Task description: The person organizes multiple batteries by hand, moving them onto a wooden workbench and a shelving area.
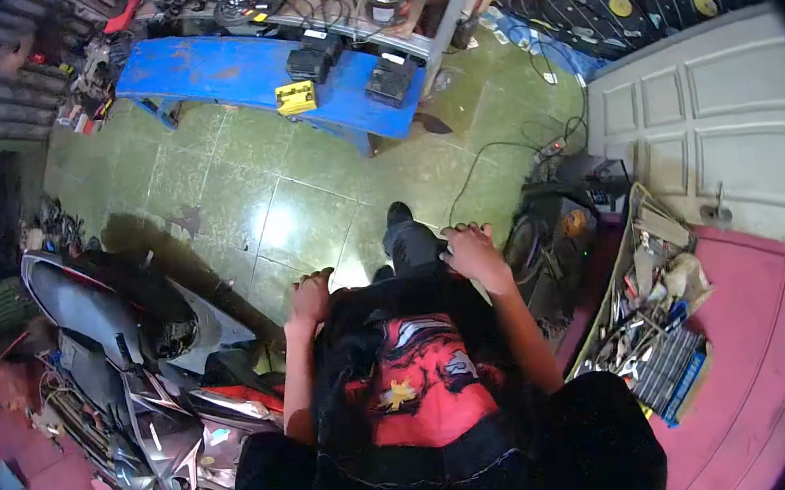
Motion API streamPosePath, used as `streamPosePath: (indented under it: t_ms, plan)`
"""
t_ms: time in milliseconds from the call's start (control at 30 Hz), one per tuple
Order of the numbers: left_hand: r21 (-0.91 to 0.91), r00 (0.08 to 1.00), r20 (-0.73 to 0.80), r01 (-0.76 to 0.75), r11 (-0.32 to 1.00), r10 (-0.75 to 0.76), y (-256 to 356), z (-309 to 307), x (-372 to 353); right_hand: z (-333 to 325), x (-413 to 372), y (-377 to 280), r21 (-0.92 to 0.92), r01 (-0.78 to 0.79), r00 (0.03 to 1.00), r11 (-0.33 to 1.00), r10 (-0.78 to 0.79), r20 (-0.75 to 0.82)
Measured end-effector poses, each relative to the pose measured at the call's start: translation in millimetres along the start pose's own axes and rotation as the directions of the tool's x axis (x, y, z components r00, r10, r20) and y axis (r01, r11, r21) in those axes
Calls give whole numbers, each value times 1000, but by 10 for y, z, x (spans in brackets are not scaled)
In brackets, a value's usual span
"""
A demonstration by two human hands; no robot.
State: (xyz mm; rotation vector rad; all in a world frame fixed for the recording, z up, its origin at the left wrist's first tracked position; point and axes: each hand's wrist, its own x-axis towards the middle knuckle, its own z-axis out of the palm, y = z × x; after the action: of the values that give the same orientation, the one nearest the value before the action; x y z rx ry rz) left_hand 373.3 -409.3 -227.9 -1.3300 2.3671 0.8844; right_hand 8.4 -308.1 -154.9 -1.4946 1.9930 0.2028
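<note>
The trouser leg (409,243) sat near frame centre. My right hand (473,250) rested at its 3 o'clock, fingers loosely spread over the knee and clasping nothing. My left hand (309,298) lay curled at 9 o'clock, and I couldn't tell its grip. A motorcycle (90,308) stood farther out at 9 o'clock.

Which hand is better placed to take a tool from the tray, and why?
Right, probably. The right hand is on the same side of the body as the tool tray; the left hand is on the far side, nearer the motorcycle.
</note>
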Motion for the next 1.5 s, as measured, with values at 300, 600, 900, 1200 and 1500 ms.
streamPosePath:
  t_ms: [300, 600, 900, 1200, 1500]
  plan:
    - [96, 990, -32, 139, 986, -137, 196, -1209, 744, -782, 1219, 237, 21, 35, 994, 999, -33, -104]
    - [-107, 991, -123, -58, 993, 45, -66, -1569, 1553, -1128, 1762, 61, 109, -85, 974, 990, 106, -201]
    - [-51, 990, -74, -121, 991, 117, -819, -1923, 2886, -702, 2515, -731, 164, -176, 951, 971, 211, -227]
    - [54, 938, -261, -222, 973, 229, -1142, -2058, 4297, -483, 3884, -1433, 165, -192, 927, 968, 234, -294]
    - [240, 923, -256, -229, 943, 289, -1021, -2040, 5189, -616, 4929, -1634, 148, -169, 876, 974, 218, -431]
